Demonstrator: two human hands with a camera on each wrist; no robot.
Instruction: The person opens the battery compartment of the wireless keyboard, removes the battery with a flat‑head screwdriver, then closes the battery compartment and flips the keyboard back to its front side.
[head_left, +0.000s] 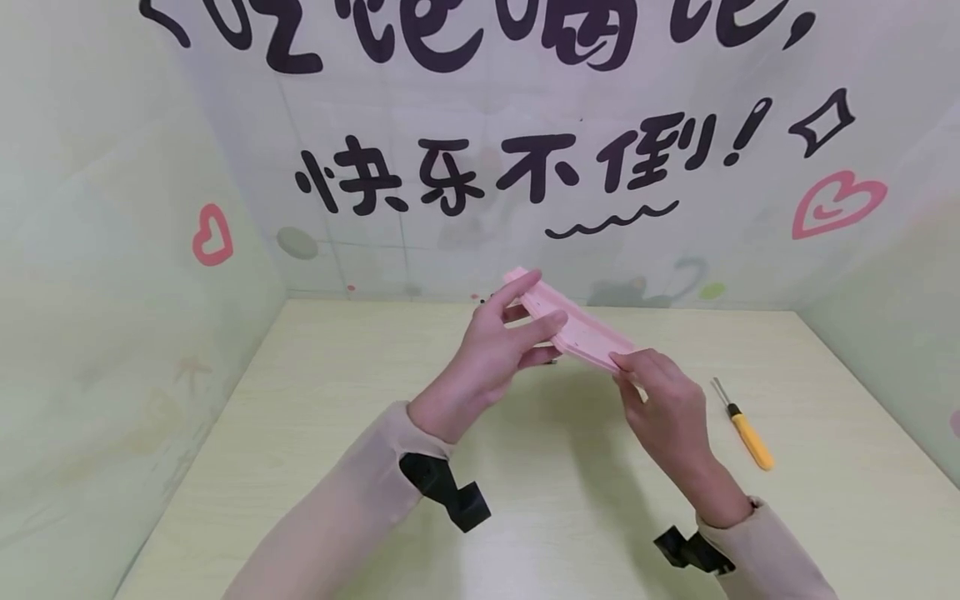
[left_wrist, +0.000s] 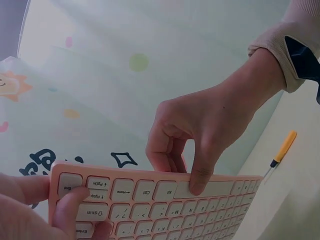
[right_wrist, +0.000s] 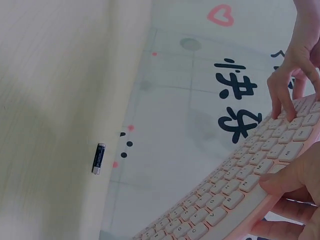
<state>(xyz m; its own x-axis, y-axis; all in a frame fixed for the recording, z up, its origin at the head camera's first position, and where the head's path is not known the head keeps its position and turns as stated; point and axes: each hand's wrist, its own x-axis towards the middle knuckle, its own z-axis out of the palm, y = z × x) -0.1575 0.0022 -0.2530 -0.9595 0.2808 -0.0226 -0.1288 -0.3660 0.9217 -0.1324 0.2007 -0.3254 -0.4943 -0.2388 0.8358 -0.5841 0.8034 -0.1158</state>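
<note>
A pink keyboard point(head_left: 588, 337) with white keys is held up above the table, tilted, its pink underside showing in the head view. My left hand point(head_left: 491, 354) grips its left end, with fingers on both faces. My right hand point(head_left: 670, 408) pinches the long near edge. In the left wrist view the right thumb lies on the space bar point(left_wrist: 217, 189), while left fingers point(left_wrist: 67, 210) touch keys near the End key. From the right wrist, the keyboard's rows of keys point(right_wrist: 240, 187) run diagonally, the left hand point(right_wrist: 295, 70) at the far end.
A screwdriver point(head_left: 750, 437) with a yellow handle lies on the table point(head_left: 337, 375) to the right of my right hand. A dark battery point(right_wrist: 98, 158) rests on the table near the back wall. Printed cloth walls point(head_left: 450, 258) enclose the back and sides.
</note>
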